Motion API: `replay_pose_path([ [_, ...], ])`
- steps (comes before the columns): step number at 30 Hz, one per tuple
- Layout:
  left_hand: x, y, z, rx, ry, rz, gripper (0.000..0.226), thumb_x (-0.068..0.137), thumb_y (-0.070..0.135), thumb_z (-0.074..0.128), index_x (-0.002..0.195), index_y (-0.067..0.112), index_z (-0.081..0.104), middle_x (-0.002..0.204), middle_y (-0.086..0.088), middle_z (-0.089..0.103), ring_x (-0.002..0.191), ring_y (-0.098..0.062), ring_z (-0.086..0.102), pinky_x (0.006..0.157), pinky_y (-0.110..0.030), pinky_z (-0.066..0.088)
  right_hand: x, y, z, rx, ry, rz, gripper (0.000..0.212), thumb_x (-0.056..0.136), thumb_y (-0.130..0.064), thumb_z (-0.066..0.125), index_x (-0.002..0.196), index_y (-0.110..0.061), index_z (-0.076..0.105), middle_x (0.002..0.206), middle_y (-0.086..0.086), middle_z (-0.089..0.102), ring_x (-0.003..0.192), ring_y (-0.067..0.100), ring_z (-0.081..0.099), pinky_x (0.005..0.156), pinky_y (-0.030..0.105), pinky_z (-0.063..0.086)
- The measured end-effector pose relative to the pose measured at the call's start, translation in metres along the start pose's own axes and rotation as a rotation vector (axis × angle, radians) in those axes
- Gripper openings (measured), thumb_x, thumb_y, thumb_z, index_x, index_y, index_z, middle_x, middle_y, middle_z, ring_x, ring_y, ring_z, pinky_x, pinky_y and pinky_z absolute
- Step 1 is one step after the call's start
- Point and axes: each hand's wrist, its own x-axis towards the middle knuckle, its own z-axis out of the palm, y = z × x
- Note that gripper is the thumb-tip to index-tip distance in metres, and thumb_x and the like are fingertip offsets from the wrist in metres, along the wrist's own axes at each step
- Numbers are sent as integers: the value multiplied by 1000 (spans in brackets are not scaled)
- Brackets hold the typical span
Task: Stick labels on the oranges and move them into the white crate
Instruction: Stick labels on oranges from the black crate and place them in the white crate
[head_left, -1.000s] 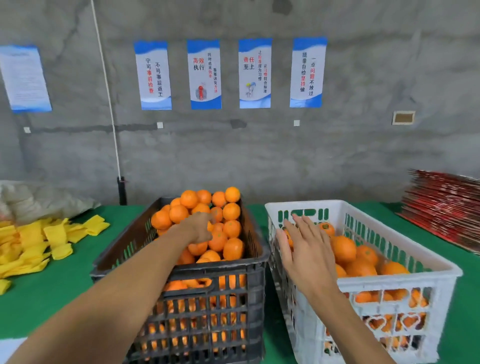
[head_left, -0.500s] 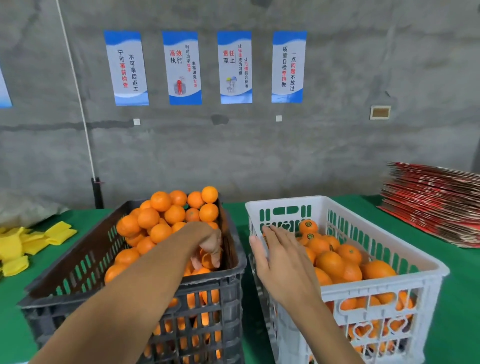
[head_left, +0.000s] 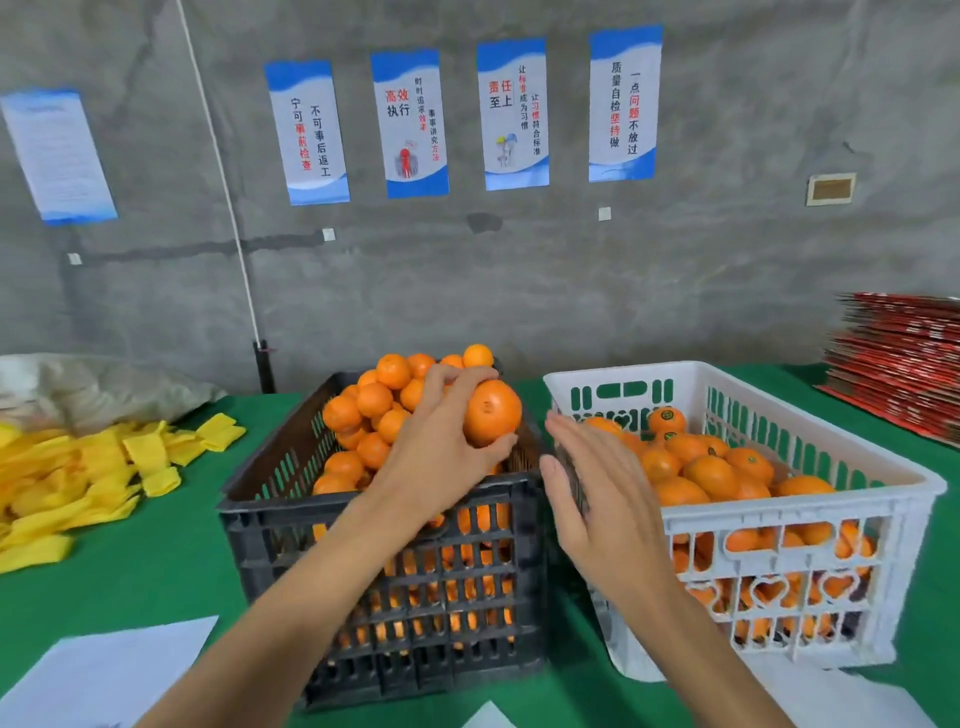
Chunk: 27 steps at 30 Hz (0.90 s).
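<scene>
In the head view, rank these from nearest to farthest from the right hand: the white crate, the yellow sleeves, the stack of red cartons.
From the right hand:
1. White crate: right at the hand, which hovers by its near left corner.
2. Stack of red cartons: far right, at the table's back edge.
3. Yellow sleeves: far left, beyond the black crate.
</scene>
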Motion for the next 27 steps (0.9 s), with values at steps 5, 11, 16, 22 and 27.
replay_pose_path([
  [5, -97, 23, -2, -230, 267, 142, 63, 86, 35, 84, 136, 32, 48, 136, 5, 48, 128, -10, 51, 96, -11, 42, -59, -54, 15, 386, -18, 73, 45, 109, -35, 46, 152, -23, 46, 154, -12, 48, 144, 10, 45, 115, 25, 39],
  [11, -220, -7, 28, -293, 12, -179, 67, 84, 51, 80, 132, 59, 33, 137, 21, 39, 120, 5, 51, 84, -7, 48, -140, -32, 7, 244, -619, 254, 40, 105, -48, 52, 140, -32, 62, 137, -23, 61, 126, -8, 53, 107, 29, 47],
  [16, -263, -23, 50, -309, -43, -364, 64, 82, 66, 69, 131, 66, 27, 134, 38, 31, 116, 19, 48, 82, 1, 44, -195, -24, 20, 6, -1142, 205, 95, 83, -91, 42, 160, -38, 30, 168, -24, 15, 153, 1, 11, 123, 30, 10],
  [22, -268, -19, 48, -281, -65, -343, 67, 85, 61, 73, 137, 57, 31, 135, 30, 34, 118, 21, 44, 76, -4, 46, -186, -32, 18, -107, -947, 75, 51, 101, -61, 49, 140, -32, 63, 151, -12, 54, 142, 10, 43, 119, 27, 21],
  [27, -254, -1, 49, -301, -43, -191, 61, 90, 58, 71, 142, 45, 40, 144, 21, 35, 122, 10, 48, 81, -7, 49, -158, -15, -32, -348, -535, 92, 19, 94, -32, 74, 108, -20, 81, 111, -1, 77, 103, 23, 69, 100, 39, 46],
])
